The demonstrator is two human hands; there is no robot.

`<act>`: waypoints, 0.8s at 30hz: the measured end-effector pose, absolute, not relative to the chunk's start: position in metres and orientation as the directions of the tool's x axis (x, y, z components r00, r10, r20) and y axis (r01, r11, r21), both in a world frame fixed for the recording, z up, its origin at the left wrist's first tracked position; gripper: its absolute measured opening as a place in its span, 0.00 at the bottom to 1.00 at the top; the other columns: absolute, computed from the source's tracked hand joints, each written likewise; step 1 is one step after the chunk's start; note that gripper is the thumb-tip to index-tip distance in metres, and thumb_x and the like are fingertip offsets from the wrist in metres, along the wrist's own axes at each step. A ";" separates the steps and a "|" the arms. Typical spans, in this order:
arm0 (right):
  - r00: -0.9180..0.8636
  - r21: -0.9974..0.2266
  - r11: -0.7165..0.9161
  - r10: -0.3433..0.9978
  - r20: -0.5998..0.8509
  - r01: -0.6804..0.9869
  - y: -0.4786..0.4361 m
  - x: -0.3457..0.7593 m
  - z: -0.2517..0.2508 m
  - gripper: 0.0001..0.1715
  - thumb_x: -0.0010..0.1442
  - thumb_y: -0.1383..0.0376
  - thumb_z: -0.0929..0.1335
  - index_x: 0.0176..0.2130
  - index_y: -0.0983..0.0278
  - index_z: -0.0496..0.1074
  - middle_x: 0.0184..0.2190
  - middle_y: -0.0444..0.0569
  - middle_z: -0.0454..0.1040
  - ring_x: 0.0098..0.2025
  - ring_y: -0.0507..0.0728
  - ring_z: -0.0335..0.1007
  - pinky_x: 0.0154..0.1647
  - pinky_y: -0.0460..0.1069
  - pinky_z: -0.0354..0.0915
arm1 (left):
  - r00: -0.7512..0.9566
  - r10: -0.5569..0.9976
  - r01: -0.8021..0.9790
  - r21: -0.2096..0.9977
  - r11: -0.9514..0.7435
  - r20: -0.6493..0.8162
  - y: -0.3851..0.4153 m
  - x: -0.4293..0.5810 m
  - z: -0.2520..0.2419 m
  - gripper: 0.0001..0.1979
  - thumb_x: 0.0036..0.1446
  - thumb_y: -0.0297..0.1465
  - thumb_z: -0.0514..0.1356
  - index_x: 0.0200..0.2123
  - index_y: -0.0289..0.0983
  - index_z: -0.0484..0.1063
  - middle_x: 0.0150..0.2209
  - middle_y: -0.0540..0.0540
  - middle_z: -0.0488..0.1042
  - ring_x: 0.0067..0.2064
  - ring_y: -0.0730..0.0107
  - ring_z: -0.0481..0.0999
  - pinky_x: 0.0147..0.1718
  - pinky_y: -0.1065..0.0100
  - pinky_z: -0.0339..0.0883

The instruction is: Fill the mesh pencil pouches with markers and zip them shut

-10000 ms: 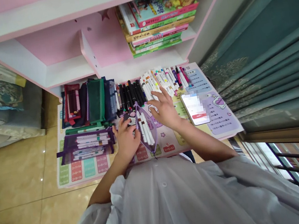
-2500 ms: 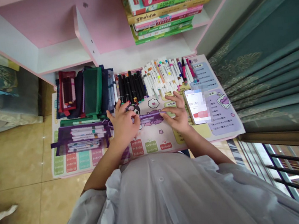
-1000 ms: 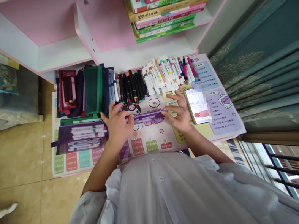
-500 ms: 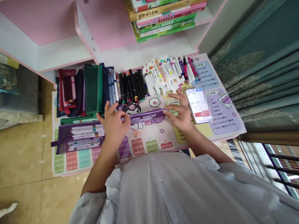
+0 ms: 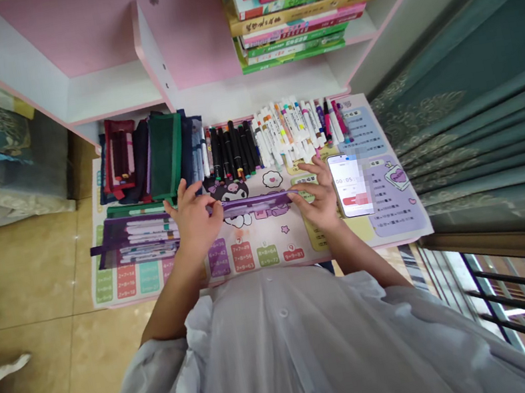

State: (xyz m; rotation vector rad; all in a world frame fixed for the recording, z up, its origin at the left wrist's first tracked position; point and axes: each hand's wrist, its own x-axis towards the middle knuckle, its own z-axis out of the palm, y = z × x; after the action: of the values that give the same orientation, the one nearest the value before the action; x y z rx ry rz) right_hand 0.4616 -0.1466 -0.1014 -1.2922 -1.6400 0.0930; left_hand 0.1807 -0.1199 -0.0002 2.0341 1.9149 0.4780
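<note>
The left hand (image 5: 193, 221) and right hand (image 5: 318, 197), well apart, pinch opposite ends of a slim purple pouch (image 5: 256, 202) on the printed mat (image 5: 272, 249); its zip looks mostly shut, though hard to tell. Loose markers (image 5: 291, 130) remain lined up beyond.

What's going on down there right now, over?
Left hand and right hand gripping both ends of a purple pencil case. Phone lying just beside the right hand.
</note>
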 end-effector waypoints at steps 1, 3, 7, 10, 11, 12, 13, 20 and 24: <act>0.075 -0.591 0.424 0.766 0.638 0.686 -0.147 0.462 -0.101 0.08 0.61 0.56 0.72 0.33 0.55 0.79 0.57 0.46 0.72 0.69 0.70 0.58 0.69 0.74 0.57 | 0.051 0.998 0.897 0.437 -0.060 0.034 -0.120 0.180 0.000 0.08 0.58 0.31 0.60 0.27 0.41 0.75 0.62 0.46 0.72 0.73 0.45 0.56 0.68 0.27 0.38; 0.075 -0.597 0.421 0.772 0.631 0.683 -0.147 0.462 -0.101 0.08 0.61 0.56 0.72 0.33 0.55 0.79 0.57 0.46 0.72 0.70 0.70 0.58 0.69 0.74 0.57 | 0.047 0.998 0.899 0.434 -0.055 0.029 -0.120 0.179 0.001 0.08 0.58 0.31 0.60 0.27 0.41 0.75 0.62 0.46 0.72 0.73 0.44 0.56 0.68 0.27 0.39; 0.069 -0.601 0.443 0.765 0.640 0.665 -0.147 0.461 -0.101 0.05 0.60 0.58 0.73 0.34 0.55 0.80 0.57 0.45 0.72 0.70 0.70 0.57 0.69 0.74 0.57 | 0.044 0.999 0.898 0.436 -0.051 0.027 -0.121 0.179 0.002 0.07 0.58 0.31 0.61 0.27 0.41 0.75 0.62 0.46 0.73 0.73 0.44 0.56 0.68 0.26 0.39; 0.068 -0.604 0.460 0.757 0.650 0.651 -0.147 0.462 -0.101 0.03 0.60 0.59 0.73 0.34 0.55 0.80 0.57 0.44 0.71 0.70 0.69 0.57 0.69 0.73 0.57 | 0.032 0.999 0.897 0.441 -0.041 0.027 -0.121 0.179 0.003 0.07 0.57 0.31 0.61 0.27 0.41 0.75 0.62 0.46 0.73 0.73 0.44 0.56 0.67 0.26 0.40; 0.071 -0.605 0.453 0.760 0.646 0.654 -0.147 0.462 -0.100 0.04 0.60 0.59 0.73 0.34 0.55 0.80 0.57 0.44 0.71 0.70 0.69 0.57 0.69 0.74 0.57 | 0.026 0.999 0.897 0.442 -0.034 0.025 -0.121 0.178 0.003 0.07 0.57 0.31 0.61 0.26 0.41 0.75 0.62 0.47 0.73 0.73 0.44 0.56 0.68 0.26 0.40; 0.077 -0.607 0.444 0.764 0.641 0.659 -0.147 0.462 -0.100 0.04 0.60 0.58 0.73 0.34 0.55 0.79 0.57 0.45 0.72 0.70 0.69 0.57 0.69 0.74 0.57 | 0.021 1.000 0.896 0.442 -0.029 0.023 -0.121 0.177 0.003 0.08 0.57 0.31 0.61 0.26 0.41 0.75 0.62 0.47 0.73 0.73 0.45 0.56 0.68 0.27 0.40; 0.083 -0.609 0.436 0.766 0.638 0.663 -0.146 0.462 -0.100 0.05 0.60 0.58 0.73 0.34 0.55 0.79 0.57 0.45 0.72 0.70 0.69 0.57 0.69 0.74 0.57 | 0.016 1.000 0.896 0.443 -0.024 0.023 -0.121 0.177 0.003 0.08 0.57 0.31 0.61 0.26 0.41 0.75 0.62 0.47 0.73 0.73 0.46 0.56 0.68 0.27 0.39; 0.091 -0.610 0.445 0.755 0.649 0.655 -0.147 0.462 -0.100 0.04 0.60 0.58 0.73 0.34 0.54 0.79 0.57 0.44 0.72 0.70 0.69 0.57 0.69 0.74 0.58 | -0.007 1.000 0.888 0.461 -0.006 0.025 -0.120 0.172 0.002 0.08 0.56 0.31 0.61 0.25 0.41 0.75 0.62 0.46 0.73 0.73 0.46 0.56 0.69 0.27 0.36; 0.108 -0.622 0.414 0.770 0.628 0.664 -0.147 0.464 -0.100 0.05 0.60 0.57 0.73 0.34 0.54 0.79 0.57 0.44 0.72 0.71 0.70 0.56 0.69 0.75 0.57 | -0.022 0.999 0.888 0.460 0.004 0.035 -0.118 0.168 0.001 0.07 0.57 0.31 0.61 0.26 0.41 0.75 0.62 0.45 0.72 0.73 0.45 0.55 0.68 0.27 0.37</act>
State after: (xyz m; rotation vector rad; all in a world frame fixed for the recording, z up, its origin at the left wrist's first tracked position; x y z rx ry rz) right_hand 0.4639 -0.1468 -0.0998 -1.2949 -1.6007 0.1241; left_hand 0.1679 -0.1184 0.0010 1.9565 1.9835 0.5196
